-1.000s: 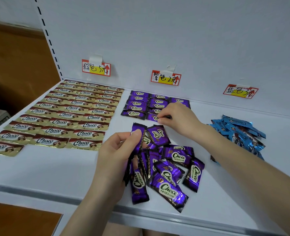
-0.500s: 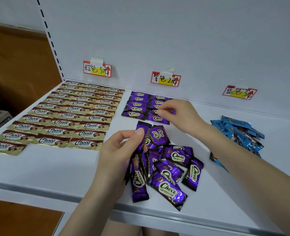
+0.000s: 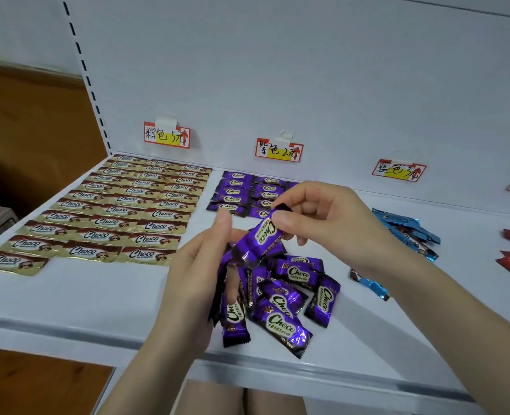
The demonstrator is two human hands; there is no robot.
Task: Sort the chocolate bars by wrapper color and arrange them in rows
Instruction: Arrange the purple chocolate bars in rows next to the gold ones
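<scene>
Right hand (image 3: 316, 217) back, pinching purple bar (image 3: 261, 238)

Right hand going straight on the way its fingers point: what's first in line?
Probably the left hand: its raised fingertips lie just leftward of the right hand, which pinches a purple bar. Depth unclear.

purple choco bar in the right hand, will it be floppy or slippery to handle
Probably stiff: the purple Choco bar looks straight though the right hand pinches it only near its upper end. Likely light, since that pinch seems enough to lift it. Its glossy foil may be slippery.
</scene>
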